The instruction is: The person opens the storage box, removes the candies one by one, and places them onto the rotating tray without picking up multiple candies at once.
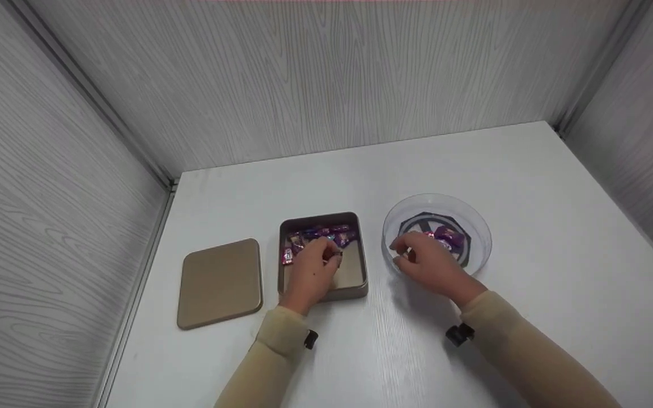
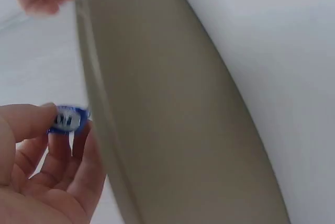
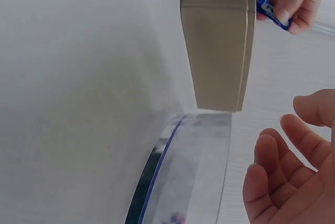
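My left hand [image 1: 310,272] is over the gold square tin [image 1: 362,255], pinching a small blue-wrapped candy [image 2: 69,119] between thumb and fingers. Purple and pink wrapped candies [image 1: 322,232] lie in the far part of the tin, partly hidden by that hand. To the right, my right hand [image 1: 431,263] hovers over the near left rim of a round clear dish [image 1: 479,224]. In the right wrist view its fingers [image 3: 267,153] are loosely bent, with nothing between them and the thumb. A few purple-wrapped candies [image 1: 450,236] lie in the dish, partly covered by the right hand.
The flat gold lid [image 1: 221,283] lies on the white table [image 1: 326,181] left of the tin. Grey wood-grain panels [image 1: 304,73] stand at the back and both sides. Each wrist wears a small black device [image 1: 460,334].
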A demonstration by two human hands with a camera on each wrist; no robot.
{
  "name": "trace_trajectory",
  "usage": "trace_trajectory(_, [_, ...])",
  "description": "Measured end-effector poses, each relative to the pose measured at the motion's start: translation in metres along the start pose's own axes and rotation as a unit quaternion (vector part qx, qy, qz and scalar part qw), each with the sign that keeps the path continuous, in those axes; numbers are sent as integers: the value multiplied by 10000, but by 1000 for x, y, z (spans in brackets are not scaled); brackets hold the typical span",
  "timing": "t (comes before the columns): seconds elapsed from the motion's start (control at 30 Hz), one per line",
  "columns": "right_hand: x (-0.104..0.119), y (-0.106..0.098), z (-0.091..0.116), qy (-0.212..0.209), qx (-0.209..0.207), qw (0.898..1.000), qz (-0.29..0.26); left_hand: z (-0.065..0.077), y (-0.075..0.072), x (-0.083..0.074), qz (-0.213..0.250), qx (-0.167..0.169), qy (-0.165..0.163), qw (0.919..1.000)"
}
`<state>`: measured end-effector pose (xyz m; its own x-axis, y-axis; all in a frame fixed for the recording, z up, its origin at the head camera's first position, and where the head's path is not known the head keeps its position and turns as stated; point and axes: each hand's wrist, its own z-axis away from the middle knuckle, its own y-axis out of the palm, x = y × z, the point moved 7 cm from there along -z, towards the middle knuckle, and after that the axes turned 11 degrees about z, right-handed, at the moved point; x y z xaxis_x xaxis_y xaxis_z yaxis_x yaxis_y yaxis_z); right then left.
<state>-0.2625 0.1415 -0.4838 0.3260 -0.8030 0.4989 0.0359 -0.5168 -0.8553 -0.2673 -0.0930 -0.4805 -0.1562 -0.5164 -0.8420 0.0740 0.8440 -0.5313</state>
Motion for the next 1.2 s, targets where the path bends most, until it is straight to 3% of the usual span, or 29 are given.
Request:
trace_trajectory(0.13, [12,1,4,-92,39,9997,-243,7,9,-12,387,164,73,9991])
trace_trajectory(0.4, [38,5,8,-805,-319,9959,-245,13,18,-30,614,373,250,9971])
trace_trajectory(0.73, [45,4,12,-816,-365,9960,-84,12,30,-44,698,513,575,9946])
trace_trajectory(1.2, [46,1,15,-954,-939,9905,304,10,34,-43,1033,407,494,9926])
